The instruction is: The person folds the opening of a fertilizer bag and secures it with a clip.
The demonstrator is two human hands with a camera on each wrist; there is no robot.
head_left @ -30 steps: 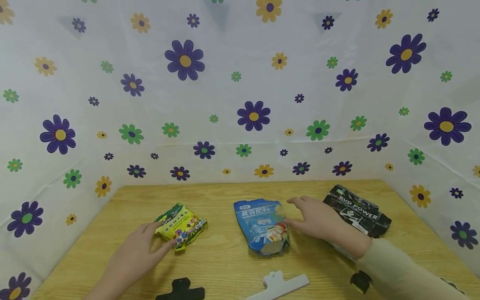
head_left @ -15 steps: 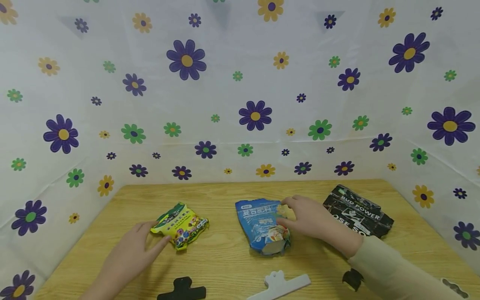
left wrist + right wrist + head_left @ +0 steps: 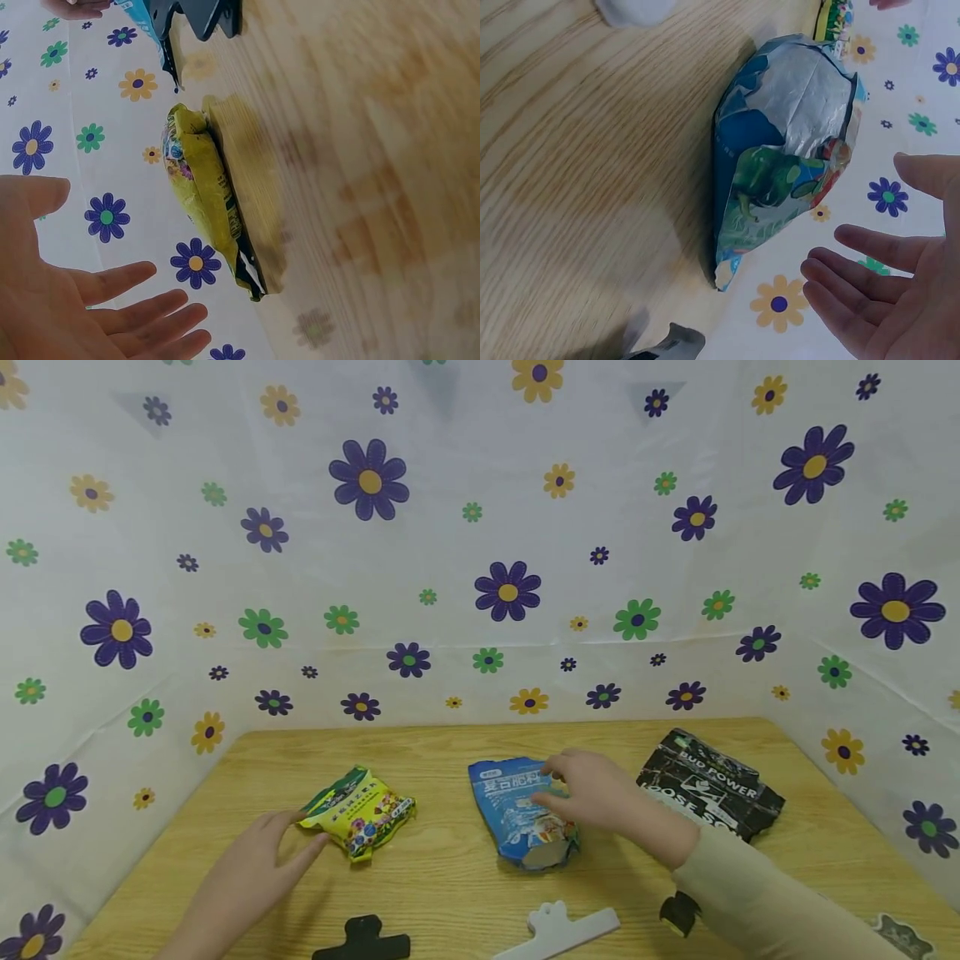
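Observation:
A small yellow and green packet (image 3: 367,820) printed with flowers lies on the left of the table. At its left edge, my left hand (image 3: 251,864) has thumb and fingers spread; the left wrist view shows them apart from the packet (image 3: 199,176). In the middle lies a blue pouch (image 3: 502,814), its silvery bottom (image 3: 810,82) facing me. My right hand (image 3: 603,797) hovers over the pouch's right side, fingers loosely extended and holding nothing. Part of the pouch's print is hidden behind that hand.
A black bag (image 3: 712,789) reading "BUD POWER" lies at the back right. Along the front are a black clip (image 3: 363,941), a white clip (image 3: 558,931) and a dark object (image 3: 680,912) partly under the right sleeve. A grey patterned piece (image 3: 902,935) shows at the right. Flowered sheeting (image 3: 442,543) encloses the table.
My right hand has moved left, from between the black bag and the blue pouch to over the pouch. My left hand has drawn slightly left from the yellow packet. The bags look unmoved.

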